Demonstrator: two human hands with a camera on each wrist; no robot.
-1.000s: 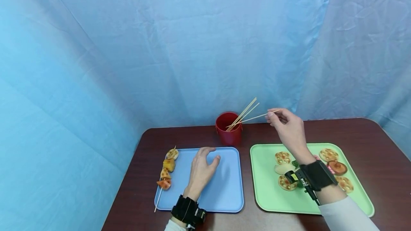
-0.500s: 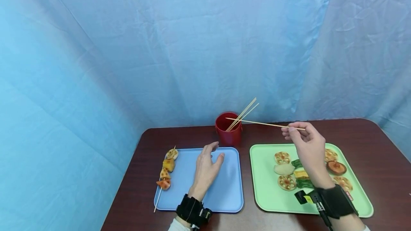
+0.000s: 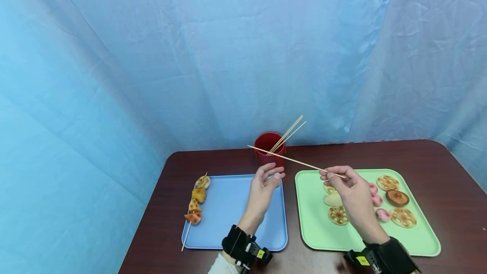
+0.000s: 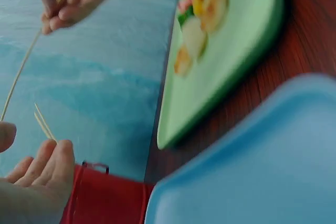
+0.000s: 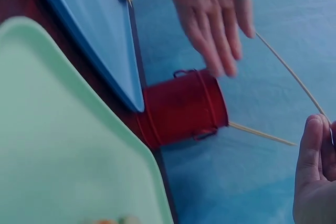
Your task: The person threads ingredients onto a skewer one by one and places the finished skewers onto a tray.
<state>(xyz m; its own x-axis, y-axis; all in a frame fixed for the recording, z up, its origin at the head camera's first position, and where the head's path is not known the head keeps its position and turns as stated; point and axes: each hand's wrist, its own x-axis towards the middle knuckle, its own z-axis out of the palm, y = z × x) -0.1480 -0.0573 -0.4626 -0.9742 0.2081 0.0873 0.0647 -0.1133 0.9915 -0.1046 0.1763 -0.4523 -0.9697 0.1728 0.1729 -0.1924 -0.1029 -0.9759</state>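
Note:
My right hand (image 3: 355, 200) pinches a thin wooden skewer (image 3: 294, 161) near one end, between thumb and fingers. Its far end points left, passing over the front of a red bucket (image 3: 273, 162) in the head view. Several more skewers (image 3: 291, 132) lean in that bucket. With fingers spread and nothing gripped, my left hand (image 3: 260, 193) is raised over the right part of the blue tray (image 3: 228, 210). In the right wrist view, the left hand's thumb (image 5: 242, 6) overlaps the skewer's far end. A loaded skewer (image 3: 199, 195) with several food pieces lies along the blue tray's left edge.
A green tray (image 3: 313, 227) on the right holds lotus root slices (image 3: 403, 217), a mushroom cap (image 3: 397, 198), pink pieces (image 3: 383, 215) and a pale slice (image 3: 333, 200), partly behind my right hand. A blue curtain (image 3: 243, 54) hangs behind the dark wooden table (image 3: 156, 223).
My right hand has drawn the skewer out of the bucket, moving right, then back left and nearer. My left hand has moved right across the blue tray, toward the skewer.

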